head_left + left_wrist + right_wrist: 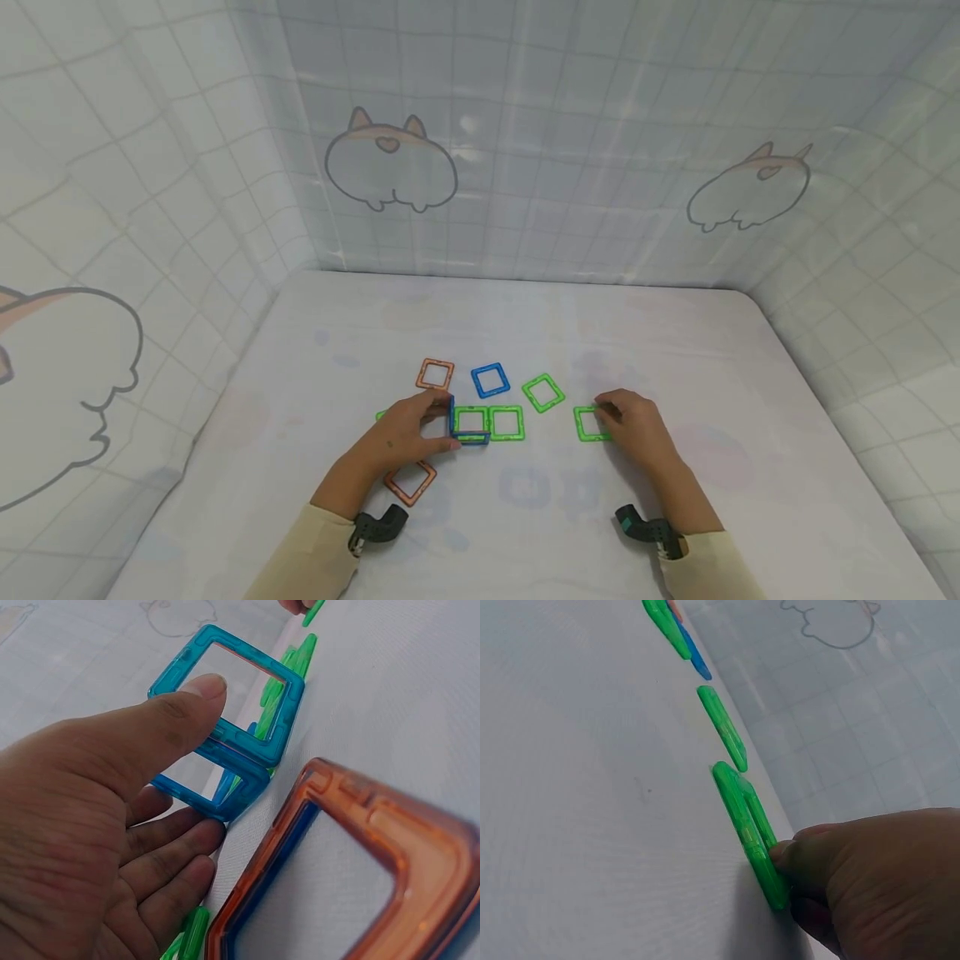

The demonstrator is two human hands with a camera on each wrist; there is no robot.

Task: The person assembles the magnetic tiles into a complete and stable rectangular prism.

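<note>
My left hand (401, 429) holds two blue square magnetic tiles that stand on edge and meet at a corner. The thumb lies on the face of one blue tile (251, 654), with fingertips against the other. In the head view, these blue tiles (474, 439) border the left and near sides of a flat green tile (471, 409). A second green tile (507, 409) adjoins it on the right. Farther right, my right hand (641, 429) pinches the right side of another green square tile (580, 423), which lies low over the table.
Behind the hands lie an orange tile (435, 362), a blue tile (486, 368) and a turned green tile (535, 381). Another orange tile (422, 489) is near the left wrist. A green tile (380, 415) is mostly hidden by the left hand. Patterned sheets (525, 167) surround the white table.
</note>
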